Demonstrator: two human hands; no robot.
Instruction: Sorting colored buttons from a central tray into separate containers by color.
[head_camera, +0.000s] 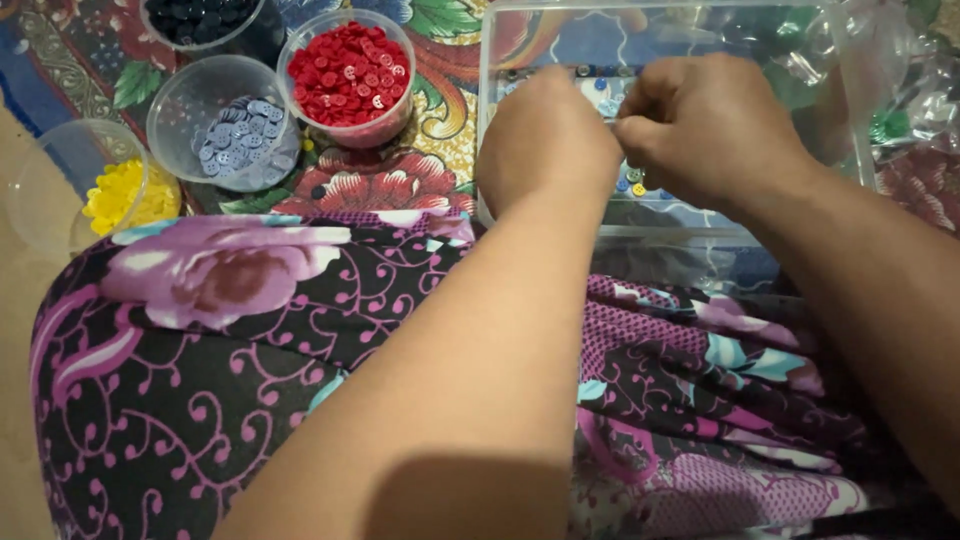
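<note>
Sitting on the floor, the person has a clear plastic tray (487, 120) in front of the knees; every place below is told from that tray.

Far left of it: a clear cup of yellow buttons (122, 195), tipped a little, at the edge of the patterned floor cloth (380, 180). Nearer the tray, a clear cup of grey-blue buttons (238, 145). Beside that, just left of the tray's wall, a clear cup of red buttons (350, 72), heaped almost to the rim. Beyond these two, at the top edge, a cup of dark buttons (200, 18), cut off by the frame.

Left hand (545, 140): over the tray's left part, knuckles up, fingers curled down into the tray. Fingertips hidden; cannot tell whether they pinch anything.

Mixed loose buttons (632, 182), blue, green and yellow, lie on the tray floor between and under both hands.

Right hand (715, 125): over the tray's middle, touching the left hand, fingers bunched in a narrow pinch. What sits in the pinch is hidden.

Right of the tray: crumpled clear plastic bag (900, 90) with green bits inside.

Near side of the tray: lap in floral purple-black fabric (220, 330).
</note>
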